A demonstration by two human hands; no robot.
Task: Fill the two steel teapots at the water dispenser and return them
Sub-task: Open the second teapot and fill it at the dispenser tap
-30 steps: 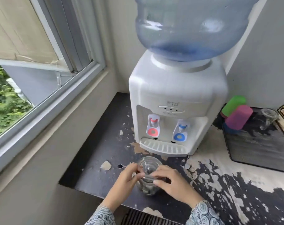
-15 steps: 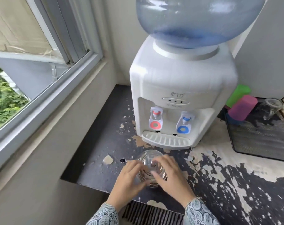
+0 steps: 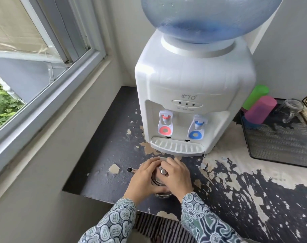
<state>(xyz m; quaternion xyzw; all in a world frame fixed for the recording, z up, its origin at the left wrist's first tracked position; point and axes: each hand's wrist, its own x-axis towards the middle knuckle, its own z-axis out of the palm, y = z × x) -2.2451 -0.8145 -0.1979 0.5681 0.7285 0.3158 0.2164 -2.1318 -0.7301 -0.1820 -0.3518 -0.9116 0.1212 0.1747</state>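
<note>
A small steel teapot (image 3: 159, 179) stands on the worn dark counter (image 3: 103, 155), just in front of the white water dispenser (image 3: 191, 95). Its spout (image 3: 130, 170) points left. My left hand (image 3: 144, 179) wraps the pot's left side. My right hand (image 3: 177, 178) lies over the lid, fingers around the steel knob (image 3: 162, 171). Most of the pot is hidden under both hands. The dispenser has a red tap (image 3: 165, 126) on the left, a blue tap (image 3: 196, 129) on the right and a drip tray (image 3: 177, 147) below. A second teapot is not in sight.
A blue water bottle (image 3: 205, 16) sits on top of the dispenser. At the right a black mesh tray (image 3: 280, 148) holds a green cup (image 3: 256, 95), a pink cup (image 3: 259, 109) and a clear glass mug (image 3: 291, 109). A window (image 3: 35, 55) runs along the left wall.
The lid has gone onto the teapot: its open mouth showed a second ago, now my right hand covers it and holds the knob. The view has tilted down and closer.
</note>
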